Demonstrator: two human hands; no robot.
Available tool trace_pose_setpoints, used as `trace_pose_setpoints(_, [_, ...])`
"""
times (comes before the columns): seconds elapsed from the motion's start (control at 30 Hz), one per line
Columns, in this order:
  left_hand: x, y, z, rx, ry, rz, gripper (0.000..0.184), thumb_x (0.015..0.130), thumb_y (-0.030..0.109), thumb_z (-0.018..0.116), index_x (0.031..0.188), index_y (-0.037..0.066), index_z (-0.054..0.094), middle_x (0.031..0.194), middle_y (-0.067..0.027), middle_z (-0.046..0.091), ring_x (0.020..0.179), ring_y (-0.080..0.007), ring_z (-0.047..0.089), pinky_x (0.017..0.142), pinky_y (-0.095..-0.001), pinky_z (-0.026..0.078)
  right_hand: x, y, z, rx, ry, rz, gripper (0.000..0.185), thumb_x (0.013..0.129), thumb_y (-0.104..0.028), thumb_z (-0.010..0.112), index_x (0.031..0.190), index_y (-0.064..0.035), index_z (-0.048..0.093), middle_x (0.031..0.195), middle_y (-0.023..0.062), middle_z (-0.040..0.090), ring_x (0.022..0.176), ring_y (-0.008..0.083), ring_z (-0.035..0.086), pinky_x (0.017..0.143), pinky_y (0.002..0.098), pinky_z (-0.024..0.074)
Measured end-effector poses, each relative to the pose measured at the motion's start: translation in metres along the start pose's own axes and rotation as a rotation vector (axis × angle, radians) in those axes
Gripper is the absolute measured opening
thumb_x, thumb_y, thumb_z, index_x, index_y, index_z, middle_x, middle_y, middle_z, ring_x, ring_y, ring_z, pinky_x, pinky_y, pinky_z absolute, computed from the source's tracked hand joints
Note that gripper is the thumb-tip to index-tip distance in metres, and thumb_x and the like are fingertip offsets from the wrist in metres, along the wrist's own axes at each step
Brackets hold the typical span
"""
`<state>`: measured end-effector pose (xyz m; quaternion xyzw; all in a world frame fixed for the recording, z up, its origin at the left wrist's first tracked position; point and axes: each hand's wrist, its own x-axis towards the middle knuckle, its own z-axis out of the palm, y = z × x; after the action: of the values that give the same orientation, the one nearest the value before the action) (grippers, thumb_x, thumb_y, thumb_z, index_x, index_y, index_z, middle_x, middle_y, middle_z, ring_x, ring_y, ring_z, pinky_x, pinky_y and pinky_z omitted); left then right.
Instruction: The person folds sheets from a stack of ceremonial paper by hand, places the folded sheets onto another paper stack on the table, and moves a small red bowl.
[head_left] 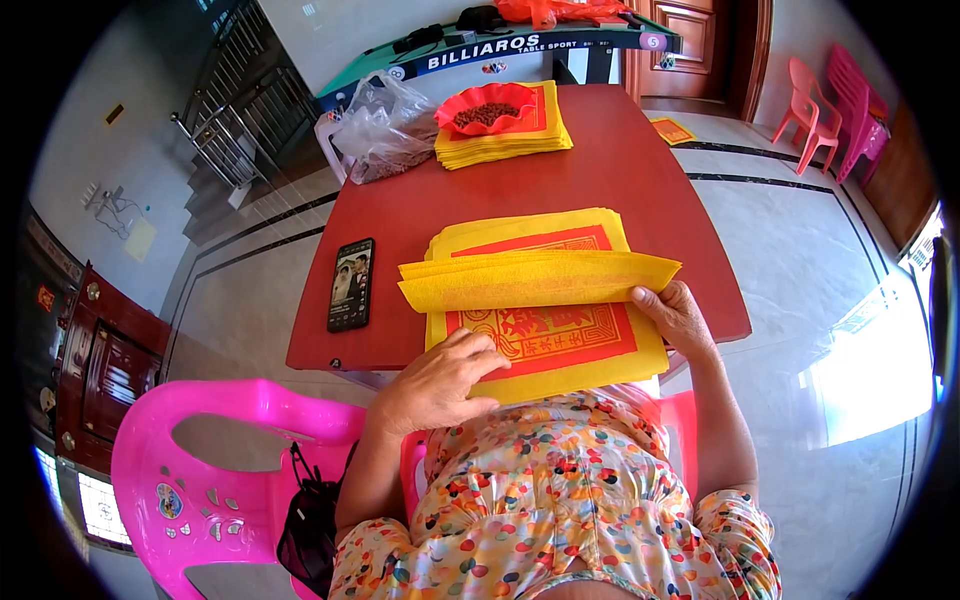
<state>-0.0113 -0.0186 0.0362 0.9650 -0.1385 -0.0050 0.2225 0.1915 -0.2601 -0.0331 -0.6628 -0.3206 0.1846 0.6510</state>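
Observation:
A stack of yellow joss paper [640,365] with red printed panels lies at the near edge of the red table. Folded sheets of yellow paper [540,280] form a loose roll across the stack. My right hand [672,315] pinches the right end of this fold between thumb and fingers. My left hand [445,378] rests on the lower left of the printed sheet, fingers loosely bent and apart, holding nothing. Red characters and a border show on the panel [560,335] between my hands. The underside of the fold is hidden.
On the red table [640,170], a phone [351,285] lies left. Farther back stand a red dish [485,108] of small brown pieces on more yellow paper [505,150] and a plastic bag [385,130]. A pink chair [225,400] is at my left, a billiard table [500,50] behind.

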Motion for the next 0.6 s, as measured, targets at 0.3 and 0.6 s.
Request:
trace_pose_setpoints(0.3, [-0.0007,-0.0051,-0.0023,-0.046,-0.022,0.008,0.039,0.072,0.017,0.068,0.104,-0.002,0.057,0.103,-0.0144,0.052,0.102,-0.0299,0.049,0.088,-0.0364,0.041,-0.0005,-0.0027,0.0007,0.01,-0.005,-0.001,0.039,0.088,-0.036,0.057,0.099,0.0009,0.062,0.08,0.0034,0.065,0.068,0.0076,0.06,0.059,0.0227,0.0506])
trace_pose_setpoints(0.6, [-0.001,-0.0061,-0.0044,-0.076,0.0,0.04,0.034,0.074,0.015,0.064,0.101,-0.003,0.059,0.101,-0.0161,0.055,0.097,-0.0309,0.053,0.085,-0.0373,0.044,-0.0004,-0.0047,0.0014,0.035,-0.022,-0.014,0.038,0.088,-0.034,0.057,0.101,0.0005,0.062,0.084,0.0058,0.066,0.072,0.01,0.062,0.063,0.0244,0.0525])
